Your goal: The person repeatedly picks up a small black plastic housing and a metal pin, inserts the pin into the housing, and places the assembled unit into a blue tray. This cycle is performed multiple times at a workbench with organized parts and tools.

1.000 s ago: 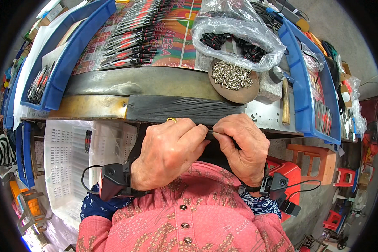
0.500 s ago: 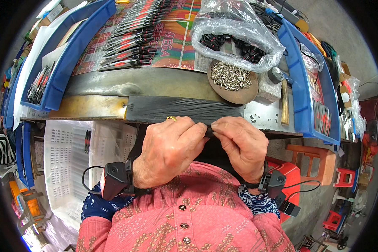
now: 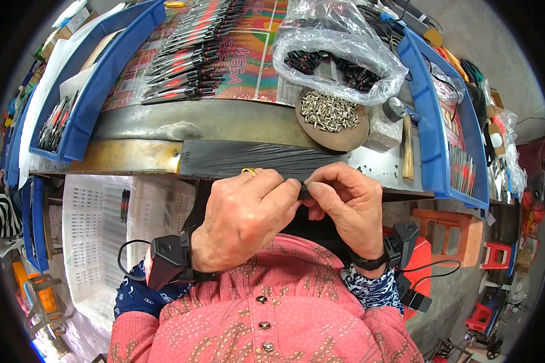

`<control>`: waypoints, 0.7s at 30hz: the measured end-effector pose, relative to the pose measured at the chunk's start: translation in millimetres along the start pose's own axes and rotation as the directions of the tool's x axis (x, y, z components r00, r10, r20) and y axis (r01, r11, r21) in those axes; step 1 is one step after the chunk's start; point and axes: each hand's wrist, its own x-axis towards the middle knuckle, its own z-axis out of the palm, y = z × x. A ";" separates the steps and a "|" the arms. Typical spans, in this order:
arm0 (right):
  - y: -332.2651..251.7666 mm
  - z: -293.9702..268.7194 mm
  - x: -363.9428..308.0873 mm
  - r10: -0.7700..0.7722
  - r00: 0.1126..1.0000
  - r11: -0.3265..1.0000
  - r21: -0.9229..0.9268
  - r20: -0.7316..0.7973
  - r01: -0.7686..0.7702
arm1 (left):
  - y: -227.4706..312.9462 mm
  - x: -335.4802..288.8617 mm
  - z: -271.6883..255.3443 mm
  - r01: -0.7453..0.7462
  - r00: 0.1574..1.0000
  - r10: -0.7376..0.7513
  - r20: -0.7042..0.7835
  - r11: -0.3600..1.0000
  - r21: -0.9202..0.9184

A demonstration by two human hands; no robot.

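Note:
At the table's front edge, my two hands meet around a small black part (image 3: 304,192), mostly covered by fingertips. My left hand (image 3: 242,212) is closed on it, knuckles up, with a yellow band on one finger. Thumb and forefinger of my right hand (image 3: 351,212) pinch at the part's upper end; its other fingers curl beneath. Just beyond lies a black-covered strip (image 3: 260,160) along the edge. A brown round dish (image 3: 345,143) holds small silver metal pieces (image 3: 327,111), and behind it a clear plastic bag (image 3: 381,91) contains black parts.
Slim red, grey and black pen-like pieces (image 3: 184,72) lie in a row on a printed sheet. Blue trays stand left (image 3: 94,100) and right (image 3: 430,145). A wooden handle (image 3: 408,151) lies beside a pale block (image 3: 384,130). Below are a white basket (image 3: 91,254) and brown stool (image 3: 466,242).
My right hand has turned and its fingers have opened out a little, showing more of the thumb and the curled fingers. My left hand stays almost still with the black part.

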 end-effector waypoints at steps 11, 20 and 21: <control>1.6 1.5 2.4 -0.043 0.998 0.999 0.006 -0.050 0.043 | 1.9 4.0 0.7 0.003 1.000 -0.003 -0.022 1.000 0.005; -9.0 -34.7 33.1 -0.540 0.841 0.499 -0.794 0.028 0.347 | -8.3 9.7 -3.6 0.068 0.998 -0.068 0.015 0.998 -0.006; -7.5 -38.2 38.2 -0.577 0.812 0.394 -0.843 0.084 0.367 | -9.9 10.1 -3.4 0.080 0.997 -0.080 0.001 0.997 -0.008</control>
